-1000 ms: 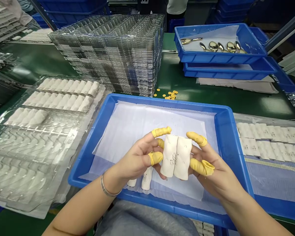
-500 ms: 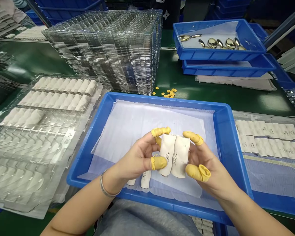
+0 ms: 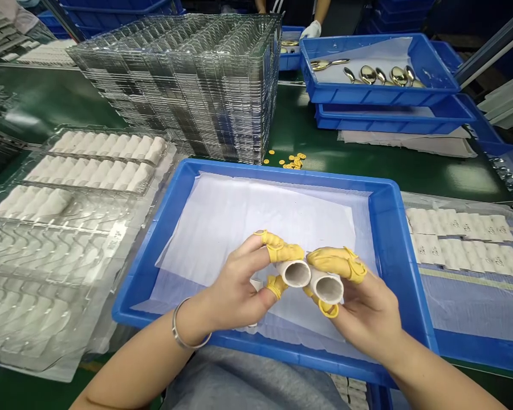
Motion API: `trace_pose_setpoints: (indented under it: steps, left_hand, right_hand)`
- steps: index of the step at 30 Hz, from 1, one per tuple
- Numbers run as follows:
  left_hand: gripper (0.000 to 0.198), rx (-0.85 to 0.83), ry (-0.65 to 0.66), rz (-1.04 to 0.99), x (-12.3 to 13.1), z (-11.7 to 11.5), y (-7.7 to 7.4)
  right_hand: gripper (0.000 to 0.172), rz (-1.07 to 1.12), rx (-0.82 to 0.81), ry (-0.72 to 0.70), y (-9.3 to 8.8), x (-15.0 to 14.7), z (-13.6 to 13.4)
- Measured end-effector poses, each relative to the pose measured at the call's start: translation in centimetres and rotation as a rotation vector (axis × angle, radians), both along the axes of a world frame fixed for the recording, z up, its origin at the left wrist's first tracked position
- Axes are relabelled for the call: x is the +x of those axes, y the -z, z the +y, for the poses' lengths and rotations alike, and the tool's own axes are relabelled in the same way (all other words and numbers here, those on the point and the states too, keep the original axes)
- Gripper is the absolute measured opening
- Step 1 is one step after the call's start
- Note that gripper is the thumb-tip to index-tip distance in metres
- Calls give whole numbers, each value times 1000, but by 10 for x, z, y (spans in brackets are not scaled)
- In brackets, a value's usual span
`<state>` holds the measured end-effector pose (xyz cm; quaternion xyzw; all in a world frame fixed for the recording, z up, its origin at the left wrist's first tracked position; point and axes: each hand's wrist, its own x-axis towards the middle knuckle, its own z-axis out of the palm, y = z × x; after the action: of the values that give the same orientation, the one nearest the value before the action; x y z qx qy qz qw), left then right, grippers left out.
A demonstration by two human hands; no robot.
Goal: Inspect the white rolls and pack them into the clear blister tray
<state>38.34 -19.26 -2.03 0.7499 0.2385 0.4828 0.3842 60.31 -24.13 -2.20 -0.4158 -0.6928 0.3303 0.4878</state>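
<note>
My left hand [image 3: 235, 290] and my right hand [image 3: 363, 307] wear yellow rubber finger cots on several fingers. Each hand pinches one short white tube by its end, and the tubes sit side by side above the blue tray. The left white tube [image 3: 294, 273] and the right white tube [image 3: 327, 286] point their hollow ends toward me. Their printed sides are hidden from this angle. Beneath my left hand, a small white piece [image 3: 255, 283] shows on the tissue sheet [image 3: 248, 222], mostly hidden.
Transparent trays hold rows of white tubes on both sides of the blue tray [image 3: 239, 170]. A tall transparent tray stack [image 3: 175, 85] stands behind it, near scattered gold discs [image 3: 293, 162]. Gold spoons [image 3: 367, 74] lie in a farther blue tray. A co-worker's gloved hand [image 3: 310, 29] is at the back.
Both hands have turned the tubes so their hollow ends face me, and the tubes have dropped slightly lower. The view has shifted a little, and a co-worker's gloved hand has appeared at the back.
</note>
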Motion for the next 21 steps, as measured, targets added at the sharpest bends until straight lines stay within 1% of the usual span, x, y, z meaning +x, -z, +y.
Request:
trace_pose_setpoints:
  steps: [4,7,10,13,15,17,18,19,21]
  left_hand:
    - [41,19,7,-10,1,1,0]
    - [36,30,7,-10,1,1,0]
    - [32,33,-14,30,1,0,1]
    - [31,2,-48,27,-1,0,2]
    - [30,-99,-96,-78,-4,2,1]
    - [28,-265,-135,-229,-7,5,-1]
    - [29,-361,-133,-304,-8,6,-2]
    - [32,-465,-112,-375,-9,8,-3]
    - [38,-712,-25,-493,-7,9,-3]
  right_hand:
    - [45,-7,9,-13,-4,-1,3]
    - [44,-26,12,-17,-4,0,1]
    - [50,-31,33,-24,-1,1,0]
    - [56,-2,42,15,1,1,1]
    - [50,66,16,80,0,2,4]
    - [39,171,-23,152,-3,4,8]
    - [34,232,-46,186,-4,5,10]
    - [31,305,-78,215,-5,5,11]
    - [28,485,-170,227,-5,3,13]
